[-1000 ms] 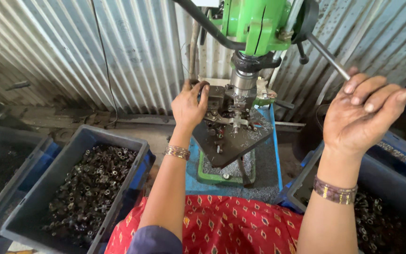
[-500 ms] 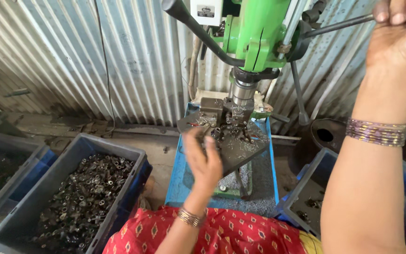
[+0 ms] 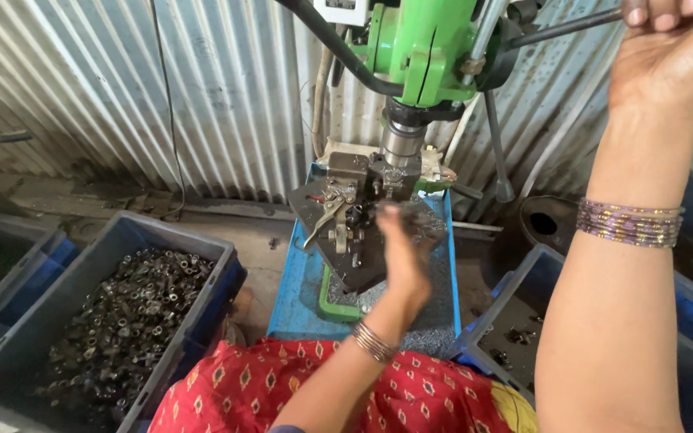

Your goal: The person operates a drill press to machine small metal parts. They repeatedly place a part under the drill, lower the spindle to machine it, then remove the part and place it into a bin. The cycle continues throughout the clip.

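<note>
Right hand: raised at top right (image 3: 671, 48), fingers curled round the dark feed lever (image 3: 571, 28) of the green drill press (image 3: 423, 44); a clenched grasp, fingertips partly cut off by the upper edge.
Left hand: blurred (image 3: 401, 252), hanging over the near edge of the dark work table (image 3: 362, 269); fingers look loosely extended, but whether they pinch anything cannot be told.
Fixture: metal clamp jig (image 3: 354, 200) sits on the table directly under the spindle (image 3: 403, 140), just beyond the left fingertips (contact unclear through the blur).
Left bin: grey crate (image 3: 210, 265) of small dark metal parts (image 3: 122, 313), well to the left of the left hand.
Right bin: second grey crate (image 3: 495, 309), largely hidden behind the right forearm; few parts visible.
Hidden: drill bit not distinguishable; press head cropped at top.
Wrists: bangles on both.
</note>
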